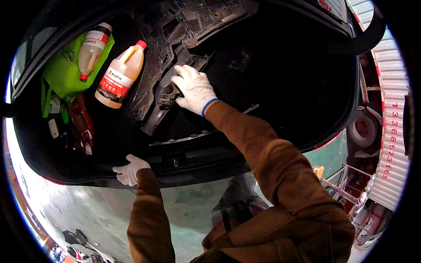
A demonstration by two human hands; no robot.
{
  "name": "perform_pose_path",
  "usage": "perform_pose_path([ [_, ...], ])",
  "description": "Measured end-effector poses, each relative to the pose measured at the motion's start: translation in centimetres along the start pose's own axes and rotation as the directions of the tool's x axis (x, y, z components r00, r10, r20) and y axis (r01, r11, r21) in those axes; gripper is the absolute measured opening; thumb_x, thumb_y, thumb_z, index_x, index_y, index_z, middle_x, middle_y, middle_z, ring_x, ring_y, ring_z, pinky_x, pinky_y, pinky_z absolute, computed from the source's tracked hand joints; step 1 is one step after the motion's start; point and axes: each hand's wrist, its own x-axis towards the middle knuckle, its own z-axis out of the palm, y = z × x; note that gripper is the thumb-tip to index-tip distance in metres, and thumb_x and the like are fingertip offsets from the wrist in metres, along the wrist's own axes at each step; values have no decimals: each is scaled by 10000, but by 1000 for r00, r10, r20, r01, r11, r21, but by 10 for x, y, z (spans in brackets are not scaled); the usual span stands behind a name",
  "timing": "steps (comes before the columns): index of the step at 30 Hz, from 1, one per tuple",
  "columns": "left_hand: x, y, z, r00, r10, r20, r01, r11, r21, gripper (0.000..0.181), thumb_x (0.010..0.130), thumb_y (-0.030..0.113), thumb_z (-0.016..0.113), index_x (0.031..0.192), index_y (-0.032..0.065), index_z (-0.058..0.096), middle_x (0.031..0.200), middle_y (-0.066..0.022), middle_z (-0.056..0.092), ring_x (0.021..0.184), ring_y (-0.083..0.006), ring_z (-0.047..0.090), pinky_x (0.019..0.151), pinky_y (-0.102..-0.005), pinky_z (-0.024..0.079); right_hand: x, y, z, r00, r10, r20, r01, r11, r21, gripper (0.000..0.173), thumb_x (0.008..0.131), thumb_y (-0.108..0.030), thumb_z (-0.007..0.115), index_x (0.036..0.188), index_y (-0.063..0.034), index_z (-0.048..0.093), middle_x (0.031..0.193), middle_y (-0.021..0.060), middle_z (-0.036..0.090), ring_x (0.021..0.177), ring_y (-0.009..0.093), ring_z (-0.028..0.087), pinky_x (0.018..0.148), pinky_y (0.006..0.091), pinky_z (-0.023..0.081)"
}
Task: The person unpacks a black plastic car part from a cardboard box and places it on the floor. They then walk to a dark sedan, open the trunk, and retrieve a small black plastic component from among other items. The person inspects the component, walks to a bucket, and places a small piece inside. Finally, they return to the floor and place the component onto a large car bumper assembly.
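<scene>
In a white knit glove, my right hand (193, 88) rests over a grey-black plastic car trim piece (161, 98) in an open car trunk; its fingers are bent on or just above the piece, and a firm hold cannot be told. My left hand (131, 169), gloved too, is at the trunk's rear sill (204, 167) with fingers spread and nothing held. Beyond the right hand lies a larger dusty black plastic car part (197, 23). A thin trim strip (184, 139) lies between my right forearm and the sill.
Left of the plastic parts lie a Würth screen cleaner bottle (121, 77) and a second Würth bottle (93, 52) on a green bag (65, 70). Nearer the sill is a red lamp-like part (80, 118). Outside, a metal rack (348, 187) and a wheel (362, 126) stand at right.
</scene>
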Motion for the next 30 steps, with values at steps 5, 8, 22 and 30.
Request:
perform_pose_path([
  [5, 3, -4, 9, 994, 26, -106, -25, 1000, 10, 852, 950, 514, 576, 1610, 24, 353, 1482, -291, 504, 1297, -425, 572, 1028, -516, 534, 7, 6, 6, 990, -140, -4, 139, 989, -44, 472, 765, -183, 808, 1224, -169, 698, 1240, 78, 666, 1192, 319, 614, 950, 498, 512],
  [8, 3, -3, 10, 992, 35, -122, -33, 999, 20, 853, 949, 513, 577, 1611, 23, 352, 1464, -282, 517, 1289, -422, 573, 1025, -516, 535, 19, -2, -6, 978, -115, 172, 142, 978, -151, 412, 836, -161, 735, 1246, -174, 696, 1193, 92, 661, 1115, 315, 635, 928, 488, 517],
  [22, 1, -1, -1, 999, 29, -24, -29, 1000, 0, 860, 983, 515, 526, 1625, 6, 267, 1557, -264, 432, 1401, -410, 476, 1097, -499, 495, -70, 20, -40, 980, -89, -180, 80, 995, -57, 68, 793, -111, 712, 854, -141, 706, 906, 65, 638, 930, 315, 595, 824, 447, 513],
  [30, 1, 2, -5, 1000, 13, -9, -12, 1000, 24, 863, 977, 521, 525, 1630, 14, 276, 1548, -259, 444, 1366, -407, 510, 1071, -506, 513, -100, 61, -31, 938, 346, 35, -333, 921, -202, 194, 829, -126, 725, 1003, -148, 807, 1104, 84, 709, 1097, 341, 617, 934, 484, 517],
])
